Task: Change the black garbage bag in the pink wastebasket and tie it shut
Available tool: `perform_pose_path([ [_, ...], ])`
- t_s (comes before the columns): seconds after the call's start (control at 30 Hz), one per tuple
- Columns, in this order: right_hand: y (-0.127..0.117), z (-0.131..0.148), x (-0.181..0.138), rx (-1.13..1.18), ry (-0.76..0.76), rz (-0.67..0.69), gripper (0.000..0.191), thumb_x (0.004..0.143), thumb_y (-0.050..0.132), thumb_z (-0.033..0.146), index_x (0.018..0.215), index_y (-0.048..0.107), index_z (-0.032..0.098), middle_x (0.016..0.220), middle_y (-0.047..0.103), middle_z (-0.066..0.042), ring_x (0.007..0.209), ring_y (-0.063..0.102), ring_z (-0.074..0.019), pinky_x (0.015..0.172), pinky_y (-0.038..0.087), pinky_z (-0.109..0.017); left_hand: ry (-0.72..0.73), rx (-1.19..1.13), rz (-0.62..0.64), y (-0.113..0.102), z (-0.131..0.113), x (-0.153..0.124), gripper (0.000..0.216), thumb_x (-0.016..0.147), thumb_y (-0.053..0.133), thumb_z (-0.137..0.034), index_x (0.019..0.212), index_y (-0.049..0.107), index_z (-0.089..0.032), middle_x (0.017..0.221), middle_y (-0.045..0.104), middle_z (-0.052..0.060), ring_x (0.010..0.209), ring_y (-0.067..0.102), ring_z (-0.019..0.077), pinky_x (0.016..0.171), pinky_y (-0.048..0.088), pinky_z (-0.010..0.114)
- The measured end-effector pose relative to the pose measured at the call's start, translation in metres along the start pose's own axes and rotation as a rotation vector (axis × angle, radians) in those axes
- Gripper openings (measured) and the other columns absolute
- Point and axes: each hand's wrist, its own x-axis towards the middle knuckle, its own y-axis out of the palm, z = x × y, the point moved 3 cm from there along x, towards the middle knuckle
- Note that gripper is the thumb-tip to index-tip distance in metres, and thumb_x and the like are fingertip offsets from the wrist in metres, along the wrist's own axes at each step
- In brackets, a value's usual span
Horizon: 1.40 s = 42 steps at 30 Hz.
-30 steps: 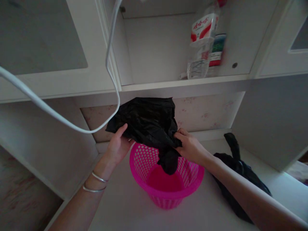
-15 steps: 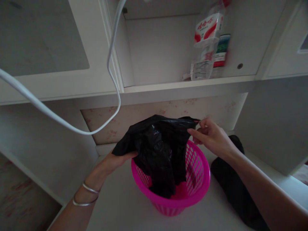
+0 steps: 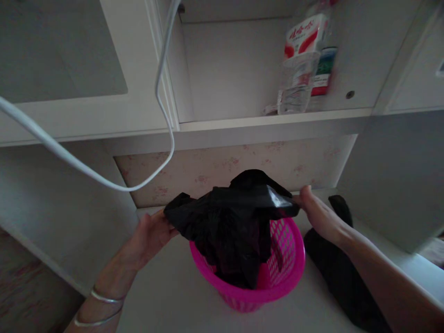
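A black plastic bag (image 3: 232, 222) hangs into a pink perforated basket (image 3: 284, 273) standing on a white desk surface (image 3: 166, 296). My left hand (image 3: 149, 238) grips the bag's left edge beside the basket rim. On the other side, my right hand (image 3: 317, 212) holds the bag's right edge just above the rim. The bag's mouth is stretched between both hands, and its lower part fills the basket's inside. Two thin bangles circle my left wrist.
Another black bag (image 3: 343, 273) lies on the desk to the right under my forearm. A white cable (image 3: 104, 178) loops down from above at the left. On the shelf above stand a clear bottle (image 3: 298, 69) and a green-labelled one (image 3: 324, 69).
The bag has come down from in front of the wall into the basket. My hands have moved apart and lower, spreading its opening across the rim.
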Motion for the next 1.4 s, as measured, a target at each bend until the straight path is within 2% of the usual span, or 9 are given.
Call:
perform_pose_path([
  [0.07,-0.002,-0.004,0.000,0.032,0.080,-0.004,0.085,0.085,0.022,0.091,0.058,0.063,0.021,0.064,0.064,-0.008,0.068,0.058,-0.0240,0.066,0.048,-0.036,-0.088,-0.028,-0.065,0.003,0.003,0.002,0.073,0.074,0.066,-0.081,0.109,0.078,-0.018,0.105,0.079,0.013,0.096,0.073,0.0288,0.080,0.058,0.036],
  [0.2,0.006,-0.008,-0.004,-0.150,0.099,0.189,0.062,0.079,0.061,0.076,0.052,0.061,0.020,0.052,0.053,0.000,0.054,0.045,-0.0149,0.054,0.034,-0.030,-0.257,-0.017,-0.221,0.014,0.007,0.002,0.063,0.077,0.068,-0.076,0.092,0.072,-0.016,0.076,0.075,0.006,0.060,0.063,0.0136,0.053,0.047,0.022],
  [0.33,0.009,-0.011,-0.012,-0.319,-0.041,0.286,0.038,0.081,0.070,0.059,0.070,0.074,0.023,0.069,0.069,-0.001,0.065,0.057,-0.0174,0.059,0.038,-0.030,-0.349,0.090,-0.347,0.022,0.011,-0.001,0.057,0.077,0.065,-0.077,0.088,0.054,-0.023,0.061,0.067,-0.002,0.046,0.055,0.0118,0.042,0.036,0.019],
  [0.47,0.006,-0.011,-0.019,-0.385,-0.100,0.214,0.031,0.081,0.073,0.055,0.094,0.076,0.027,0.089,0.075,-0.001,0.069,0.062,-0.0191,0.059,0.045,-0.031,-0.350,0.246,-0.285,0.033,0.010,-0.003,0.052,0.082,0.067,-0.069,0.105,0.052,-0.025,0.068,0.068,-0.004,0.047,0.057,0.0110,0.042,0.034,0.019],
  [0.57,0.007,-0.006,-0.023,-0.355,-0.163,0.181,0.042,0.080,0.075,0.049,0.118,0.072,0.031,0.112,0.075,-0.004,0.091,0.070,-0.0249,0.080,0.056,-0.038,-0.364,0.333,-0.202,0.044,0.006,-0.008,0.052,0.085,0.066,-0.065,0.116,0.055,-0.025,0.067,0.066,-0.004,0.047,0.056,0.0101,0.042,0.032,0.018],
  [0.73,0.009,-0.004,-0.023,-0.306,-0.240,0.141,0.061,0.081,0.075,0.042,0.140,0.060,0.032,0.134,0.066,-0.008,0.120,0.066,-0.0294,0.104,0.052,-0.048,-0.387,0.389,-0.099,0.058,0.004,-0.016,0.051,0.076,0.081,-0.047,0.118,0.063,-0.023,0.065,0.063,-0.006,0.045,0.052,0.0094,0.041,0.035,0.020],
  [1.0,0.004,-0.030,-0.025,0.152,0.043,0.074,0.082,0.076,0.082,0.048,0.149,0.050,0.029,0.135,0.065,-0.011,0.108,0.071,-0.0312,0.094,0.060,-0.050,-0.145,0.273,-0.491,0.024,0.006,-0.016,0.016,0.059,0.080,-0.019,0.075,0.081,-0.022,0.081,0.073,0.001,0.074,0.063,0.0140,0.063,0.048,0.021],
  [1.13,0.007,-0.044,-0.038,0.554,0.295,0.176,0.104,0.072,0.087,0.039,0.160,0.031,0.031,0.119,0.076,-0.008,0.099,0.075,-0.0283,0.092,0.061,-0.046,-0.264,0.092,-0.496,0.013,0.025,-0.022,0.037,0.058,0.080,-0.017,0.094,0.084,-0.024,0.104,0.078,0.005,0.090,0.068,0.0214,0.074,0.053,0.027],
  [1.4,-0.002,-0.069,-0.065,0.749,0.368,0.033,0.096,0.063,0.090,0.025,0.150,0.050,0.033,0.150,0.059,-0.008,0.135,0.058,-0.0321,0.105,0.056,-0.042,-0.278,-0.045,-0.398,0.008,0.051,-0.049,0.067,0.068,0.083,-0.025,0.133,0.070,-0.033,0.144,0.064,0.006,0.127,0.061,0.0330,0.094,0.053,0.035],
])
